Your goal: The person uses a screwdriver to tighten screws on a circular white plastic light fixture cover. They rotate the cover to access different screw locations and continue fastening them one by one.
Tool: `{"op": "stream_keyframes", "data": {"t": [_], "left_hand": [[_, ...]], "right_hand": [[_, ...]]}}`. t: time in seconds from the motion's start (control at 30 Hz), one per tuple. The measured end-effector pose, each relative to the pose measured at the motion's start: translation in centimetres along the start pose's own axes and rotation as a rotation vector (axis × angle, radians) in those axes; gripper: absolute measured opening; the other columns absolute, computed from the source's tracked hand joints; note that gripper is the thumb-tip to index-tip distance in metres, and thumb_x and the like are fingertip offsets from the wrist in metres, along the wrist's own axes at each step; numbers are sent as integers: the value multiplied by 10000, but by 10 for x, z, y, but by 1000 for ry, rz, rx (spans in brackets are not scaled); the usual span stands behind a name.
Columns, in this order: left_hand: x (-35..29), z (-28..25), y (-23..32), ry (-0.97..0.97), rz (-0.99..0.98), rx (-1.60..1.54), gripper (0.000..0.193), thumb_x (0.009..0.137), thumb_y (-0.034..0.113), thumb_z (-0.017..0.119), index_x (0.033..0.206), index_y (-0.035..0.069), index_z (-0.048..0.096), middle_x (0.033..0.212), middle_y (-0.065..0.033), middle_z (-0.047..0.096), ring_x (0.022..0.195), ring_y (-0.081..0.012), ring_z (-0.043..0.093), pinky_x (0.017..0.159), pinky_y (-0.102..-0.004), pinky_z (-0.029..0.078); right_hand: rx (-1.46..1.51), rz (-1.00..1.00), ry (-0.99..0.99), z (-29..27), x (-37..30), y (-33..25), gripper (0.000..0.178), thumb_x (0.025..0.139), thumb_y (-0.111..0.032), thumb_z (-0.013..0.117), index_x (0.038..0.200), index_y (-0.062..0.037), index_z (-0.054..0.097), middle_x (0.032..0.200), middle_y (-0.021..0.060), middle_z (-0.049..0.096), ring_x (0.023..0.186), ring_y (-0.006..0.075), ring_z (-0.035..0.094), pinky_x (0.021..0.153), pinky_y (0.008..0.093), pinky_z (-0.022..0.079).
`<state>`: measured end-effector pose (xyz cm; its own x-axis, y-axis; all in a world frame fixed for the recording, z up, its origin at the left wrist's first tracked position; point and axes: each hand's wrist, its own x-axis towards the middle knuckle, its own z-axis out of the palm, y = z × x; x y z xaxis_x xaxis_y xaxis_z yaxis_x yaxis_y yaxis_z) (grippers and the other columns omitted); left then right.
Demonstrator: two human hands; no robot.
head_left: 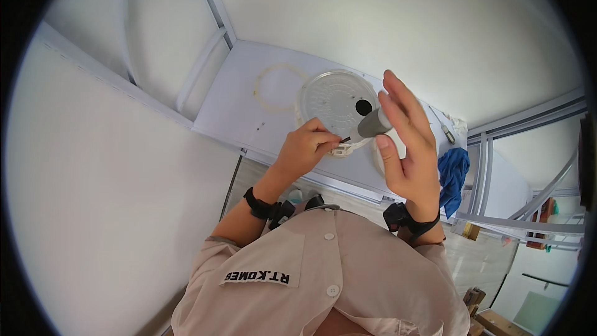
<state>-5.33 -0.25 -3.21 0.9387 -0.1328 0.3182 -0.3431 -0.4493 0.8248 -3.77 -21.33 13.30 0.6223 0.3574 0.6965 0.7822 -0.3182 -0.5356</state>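
My left hand (305, 149) is closed in a pinch at the near rim of a round grey disc-shaped part (336, 99), holding a small black strip (346, 140). The disc has a cream lower rim, and a black round spot (364, 107) shows on its right side. A grey cylindrical tool handle (373, 124) with a pale end tilts over the disc's right edge. My right hand (410, 149) has it between the thumb and long, straightened fingers. The handle's narrower end points toward the black strip; its tip is too small to make out.
The pale table (224, 99) bears a yellowish ring mark (280, 87) left of the disc. A white round object (379, 158) is partly behind my right hand. A blue cloth (454, 177) hangs over the right edge, near a small grey tool (447, 133). White walls enclose the left and back.
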Motion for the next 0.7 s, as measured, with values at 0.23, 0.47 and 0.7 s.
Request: {"op": "stream_keyframes", "data": {"t": [0.23,0.47,0.7], "left_hand": [[2,1,1,-42,-35,-2,137,984,166,834,1109,140,886,1006,-38,720,855,-222,735,742,-356,575],[0,0,2,-29,-39,-19,131,977,168,842,1096,142,889,1000,-31,718,841,-217,733,733,-350,572],[-3,0,3,-38,-39,13,136,980,169,840,1103,139,889,994,-39,717,838,-225,735,733,-356,575]], "right_hand": [[-181,36,15,0,-18,19,445,863,-69,918,1295,-41,812,1384,184,673,1127,330,704,894,387,602],[17,-4,-8,-5,-6,11,475,946,-92,864,1404,-16,762,1466,221,688,1247,373,727,1011,415,601],[-75,-84,37,1,-21,23,458,953,-57,840,1400,-2,754,1340,190,737,1162,355,752,983,396,614]]}}
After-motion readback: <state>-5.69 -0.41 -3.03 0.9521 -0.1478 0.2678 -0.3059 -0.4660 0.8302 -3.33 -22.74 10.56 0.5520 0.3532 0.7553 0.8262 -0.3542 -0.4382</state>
